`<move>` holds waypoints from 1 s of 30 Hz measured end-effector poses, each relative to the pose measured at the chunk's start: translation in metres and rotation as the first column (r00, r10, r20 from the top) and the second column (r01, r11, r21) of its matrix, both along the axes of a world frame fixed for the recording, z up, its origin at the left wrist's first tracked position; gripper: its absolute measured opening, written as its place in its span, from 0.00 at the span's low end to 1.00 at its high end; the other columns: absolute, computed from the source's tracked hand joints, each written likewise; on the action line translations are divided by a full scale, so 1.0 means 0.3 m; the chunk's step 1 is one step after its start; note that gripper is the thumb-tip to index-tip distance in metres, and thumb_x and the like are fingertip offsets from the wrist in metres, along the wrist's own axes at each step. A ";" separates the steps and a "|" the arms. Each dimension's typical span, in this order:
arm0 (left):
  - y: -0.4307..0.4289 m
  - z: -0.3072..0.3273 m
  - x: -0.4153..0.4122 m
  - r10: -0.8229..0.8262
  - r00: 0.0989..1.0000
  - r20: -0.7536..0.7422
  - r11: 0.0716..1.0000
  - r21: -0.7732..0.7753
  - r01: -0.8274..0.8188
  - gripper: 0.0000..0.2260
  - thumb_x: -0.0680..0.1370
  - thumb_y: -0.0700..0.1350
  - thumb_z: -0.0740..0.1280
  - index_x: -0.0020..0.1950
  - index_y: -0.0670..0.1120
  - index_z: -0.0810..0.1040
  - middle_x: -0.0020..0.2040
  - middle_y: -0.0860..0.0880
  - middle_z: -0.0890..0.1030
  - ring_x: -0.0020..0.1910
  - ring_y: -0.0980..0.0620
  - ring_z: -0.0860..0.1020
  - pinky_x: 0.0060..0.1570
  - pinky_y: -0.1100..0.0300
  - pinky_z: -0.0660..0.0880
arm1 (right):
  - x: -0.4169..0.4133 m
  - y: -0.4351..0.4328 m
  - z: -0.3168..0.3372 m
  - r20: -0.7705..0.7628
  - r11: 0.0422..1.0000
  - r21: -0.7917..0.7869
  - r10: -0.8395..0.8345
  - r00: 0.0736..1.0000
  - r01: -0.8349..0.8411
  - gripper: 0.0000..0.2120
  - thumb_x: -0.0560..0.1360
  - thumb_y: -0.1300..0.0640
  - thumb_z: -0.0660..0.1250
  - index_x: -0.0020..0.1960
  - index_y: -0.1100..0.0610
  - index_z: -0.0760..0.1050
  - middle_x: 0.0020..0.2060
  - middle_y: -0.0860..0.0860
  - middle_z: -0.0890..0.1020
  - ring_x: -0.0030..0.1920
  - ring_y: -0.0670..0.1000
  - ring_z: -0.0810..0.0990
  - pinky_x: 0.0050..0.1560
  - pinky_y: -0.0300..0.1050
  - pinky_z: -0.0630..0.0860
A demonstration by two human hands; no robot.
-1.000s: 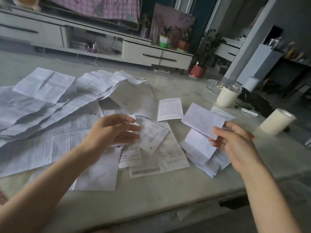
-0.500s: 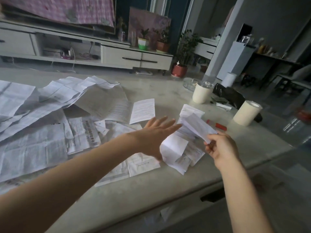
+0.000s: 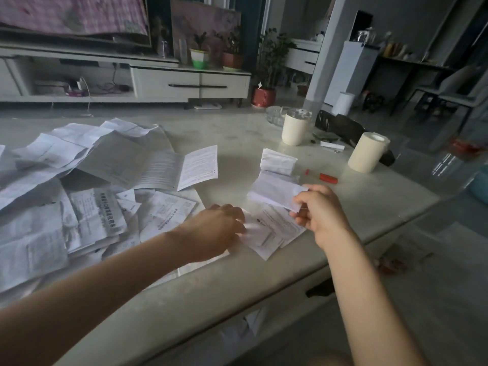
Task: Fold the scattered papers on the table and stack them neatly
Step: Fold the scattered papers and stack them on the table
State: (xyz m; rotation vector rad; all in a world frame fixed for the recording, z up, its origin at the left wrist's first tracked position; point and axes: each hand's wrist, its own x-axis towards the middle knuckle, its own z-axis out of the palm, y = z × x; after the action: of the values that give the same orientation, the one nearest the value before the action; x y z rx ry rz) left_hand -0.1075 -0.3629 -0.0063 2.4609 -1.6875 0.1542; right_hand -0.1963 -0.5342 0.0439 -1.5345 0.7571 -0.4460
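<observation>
A small folded white paper (image 3: 274,191) is pinched at its right end by my right hand (image 3: 320,211) and held just above a low pile of folded sheets (image 3: 277,229) near the table's front edge. My left hand (image 3: 219,229) reaches in from the left, its blurred fingertips touching the left side of that pile. Another folded paper (image 3: 277,161) lies just behind. Several unfolded, creased sheets (image 3: 79,196) cover the left half of the table (image 3: 237,133), with an open printed leaflet (image 3: 195,167) at their right edge.
A cream cup (image 3: 294,130), a roll of paper (image 3: 367,153), a red stick (image 3: 328,178), a glass dish (image 3: 274,114) and a black bag (image 3: 340,126) stand at the far right of the table. The front edge runs diagonally below my hands.
My left hand has dropped from mid-air onto the pile of folded sheets. My right hand has lowered its folded paper toward the same pile. The view has shifted right.
</observation>
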 end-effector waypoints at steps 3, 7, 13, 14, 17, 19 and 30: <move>0.015 -0.039 -0.032 0.047 0.999 0.024 0.998 -0.053 -0.046 0.22 0.75 0.50 0.50 0.60 0.51 0.78 0.56 0.47 0.78 0.53 0.45 0.77 0.50 0.52 0.74 | -0.012 0.010 -0.024 -0.102 0.991 -0.083 0.097 0.990 -0.106 0.10 0.73 0.70 0.60 0.39 0.56 0.68 0.28 0.56 0.75 0.20 0.47 0.75 0.20 0.34 0.69; 0.025 -0.039 -0.052 0.064 0.995 -0.078 0.989 -0.125 -0.074 0.28 0.72 0.51 0.45 0.64 0.49 0.75 0.64 0.49 0.75 0.62 0.46 0.73 0.62 0.55 0.66 | 0.000 0.021 -0.096 -0.400 0.857 -0.423 0.114 0.909 -0.294 0.03 0.71 0.63 0.62 0.40 0.57 0.71 0.32 0.56 0.80 0.27 0.53 0.80 0.26 0.38 0.72; 0.061 -0.005 -0.059 0.165 0.979 -0.119 0.888 -0.414 -0.200 0.17 0.76 0.50 0.54 0.41 0.44 0.80 0.39 0.48 0.80 0.40 0.44 0.78 0.44 0.52 0.74 | 0.005 0.047 -0.080 -0.538 0.685 -0.631 -0.049 0.842 -0.364 0.16 0.72 0.53 0.65 0.58 0.58 0.70 0.54 0.55 0.78 0.54 0.58 0.78 0.46 0.44 0.70; 0.066 0.009 -0.065 0.182 0.975 -0.132 0.862 -0.456 -0.222 0.18 0.77 0.51 0.54 0.41 0.44 0.81 0.39 0.49 0.81 0.40 0.44 0.78 0.44 0.53 0.73 | 0.006 0.050 -0.074 -0.524 0.673 -0.649 -0.058 0.850 -0.354 0.18 0.72 0.52 0.66 0.59 0.58 0.68 0.55 0.56 0.78 0.55 0.58 0.77 0.48 0.45 0.70; 0.081 0.029 -0.062 0.181 0.971 -0.157 0.824 -0.514 -0.237 0.19 0.77 0.52 0.54 0.42 0.44 0.81 0.41 0.50 0.81 0.42 0.44 0.78 0.45 0.52 0.73 | 0.008 0.056 -0.056 -0.442 0.713 -0.646 -0.057 0.895 -0.273 0.18 0.74 0.51 0.65 0.59 0.58 0.69 0.56 0.56 0.77 0.57 0.58 0.76 0.51 0.47 0.71; 0.092 0.032 -0.049 0.169 0.965 -0.201 0.806 -0.535 -0.253 0.18 0.77 0.52 0.54 0.43 0.44 0.80 0.43 0.50 0.81 0.44 0.44 0.78 0.47 0.50 0.73 | 0.010 0.054 -0.045 -0.367 0.738 -0.645 -0.069 0.928 -0.200 0.16 0.75 0.51 0.66 0.58 0.57 0.70 0.57 0.55 0.77 0.58 0.57 0.75 0.54 0.47 0.71; 0.149 0.015 0.112 0.502 0.822 -0.268 0.807 -0.197 -0.557 0.15 0.81 0.48 0.57 0.67 0.51 0.73 0.77 0.45 0.56 0.76 0.45 0.48 0.72 0.47 0.47 | 0.055 0.100 0.000 0.049 0.660 -0.741 -0.132 0.990 0.125 0.07 0.76 0.59 0.60 0.46 0.60 0.76 0.45 0.56 0.82 0.49 0.59 0.77 0.42 0.46 0.69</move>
State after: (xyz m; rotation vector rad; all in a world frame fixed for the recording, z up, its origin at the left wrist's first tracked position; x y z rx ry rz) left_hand -0.0740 -0.3181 -0.0018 2.5603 -0.7927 0.1717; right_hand -0.1799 -0.5042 0.0439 -2.2587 0.7277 -0.9437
